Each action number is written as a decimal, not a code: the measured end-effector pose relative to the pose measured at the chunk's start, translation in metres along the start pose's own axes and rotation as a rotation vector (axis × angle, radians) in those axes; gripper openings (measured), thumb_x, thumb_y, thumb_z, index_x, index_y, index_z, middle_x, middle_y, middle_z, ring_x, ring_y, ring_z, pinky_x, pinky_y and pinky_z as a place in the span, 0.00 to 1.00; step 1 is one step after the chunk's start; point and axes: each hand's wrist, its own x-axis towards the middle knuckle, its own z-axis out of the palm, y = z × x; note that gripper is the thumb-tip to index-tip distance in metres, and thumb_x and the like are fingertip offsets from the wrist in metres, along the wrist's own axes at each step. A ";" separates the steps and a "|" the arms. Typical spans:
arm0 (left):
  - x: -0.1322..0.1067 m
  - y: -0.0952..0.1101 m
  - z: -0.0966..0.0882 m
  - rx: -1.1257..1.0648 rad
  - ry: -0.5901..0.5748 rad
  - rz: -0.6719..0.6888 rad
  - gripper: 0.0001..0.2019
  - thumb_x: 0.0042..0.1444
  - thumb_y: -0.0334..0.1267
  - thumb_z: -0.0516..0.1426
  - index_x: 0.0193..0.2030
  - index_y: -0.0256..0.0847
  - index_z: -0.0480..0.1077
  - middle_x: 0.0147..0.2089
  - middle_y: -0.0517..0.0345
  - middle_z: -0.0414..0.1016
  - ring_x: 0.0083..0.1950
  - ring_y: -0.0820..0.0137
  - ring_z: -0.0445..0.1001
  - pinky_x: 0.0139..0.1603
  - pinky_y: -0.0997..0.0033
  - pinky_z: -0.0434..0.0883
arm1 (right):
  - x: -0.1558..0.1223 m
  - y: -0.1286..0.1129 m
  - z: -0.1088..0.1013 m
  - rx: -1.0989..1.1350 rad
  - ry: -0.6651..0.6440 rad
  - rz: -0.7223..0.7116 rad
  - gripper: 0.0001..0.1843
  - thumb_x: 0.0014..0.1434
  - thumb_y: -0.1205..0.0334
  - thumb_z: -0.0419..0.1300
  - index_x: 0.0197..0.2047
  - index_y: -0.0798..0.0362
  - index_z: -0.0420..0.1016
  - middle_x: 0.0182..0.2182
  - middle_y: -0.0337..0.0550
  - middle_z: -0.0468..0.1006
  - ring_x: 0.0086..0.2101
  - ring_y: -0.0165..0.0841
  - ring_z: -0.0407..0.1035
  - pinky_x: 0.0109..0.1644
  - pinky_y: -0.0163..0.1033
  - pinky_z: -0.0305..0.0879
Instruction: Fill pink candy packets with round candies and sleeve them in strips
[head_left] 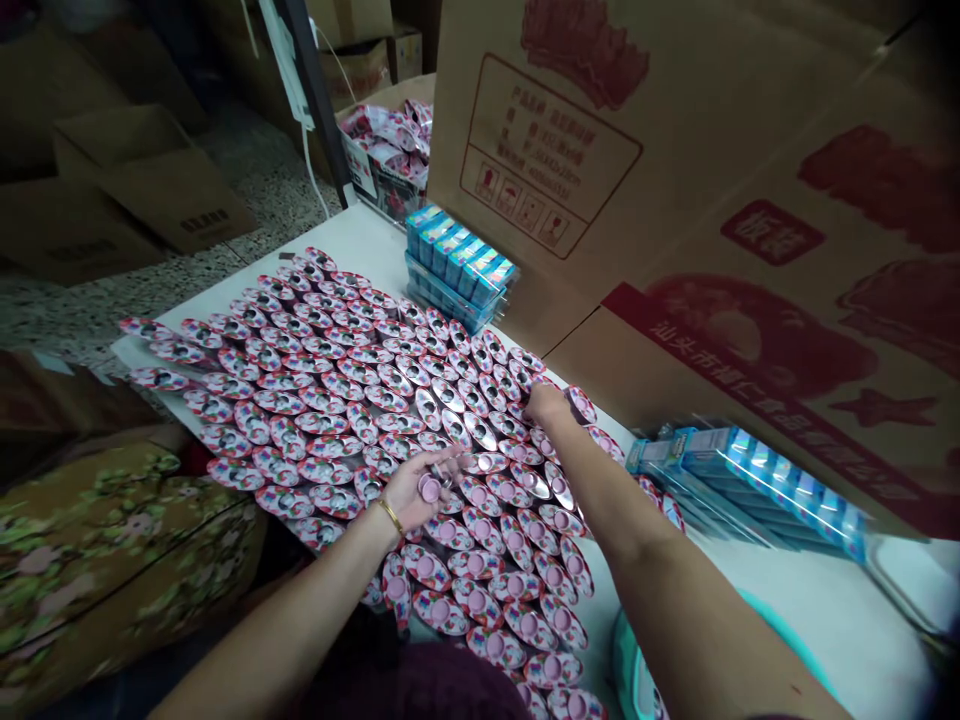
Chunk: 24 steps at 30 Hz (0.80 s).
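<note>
Palm up, my left hand [414,492] cradles a few small round pink pieces [430,488] in half-curled fingers, low over the table. A bracelet circles that wrist. Farther forward, my right hand [546,404] points down among the oval printed cards, its fingers bunched together; whatever they pinch is hidden. Red, white and pink oval cards [322,423] lie in dense rows under and around both hands. Many near cards bear a round pink piece in the middle, such as the near card [496,646]. Farther cards show dark round centres.
A large printed carton [675,200] stands along the table's far right side. Stacked blue packs [457,268] and more blue packs [757,485] sit against it. A teal container [634,665] is at near right. Open cartons [142,170] rest on the floor at left.
</note>
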 end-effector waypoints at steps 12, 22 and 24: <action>0.009 -0.011 0.004 0.127 -0.061 0.041 0.09 0.54 0.39 0.52 0.37 0.36 0.66 0.27 0.55 0.70 0.27 0.73 0.70 0.16 0.84 0.57 | -0.125 -0.049 0.030 0.694 -0.029 -0.842 0.06 0.49 0.62 0.59 0.32 0.51 0.75 0.31 0.40 0.73 0.35 0.29 0.66 0.41 0.33 0.60; 0.005 -0.021 -0.014 0.071 -0.001 0.043 0.12 0.54 0.33 0.51 0.44 0.30 0.67 0.36 0.47 0.73 0.30 0.74 0.71 0.21 0.81 0.62 | -0.086 -0.004 0.035 0.562 0.308 -0.169 0.06 0.48 0.63 0.54 0.28 0.55 0.70 0.23 0.38 0.72 0.25 0.29 0.66 0.32 0.32 0.58; 0.000 -0.018 -0.021 0.058 0.053 0.086 0.11 0.53 0.31 0.51 0.43 0.29 0.67 0.35 0.48 0.73 0.31 0.74 0.72 0.23 0.80 0.65 | -0.068 -0.004 0.030 0.321 0.248 -0.109 0.07 0.47 0.64 0.56 0.31 0.55 0.71 0.27 0.43 0.74 0.29 0.31 0.68 0.33 0.33 0.59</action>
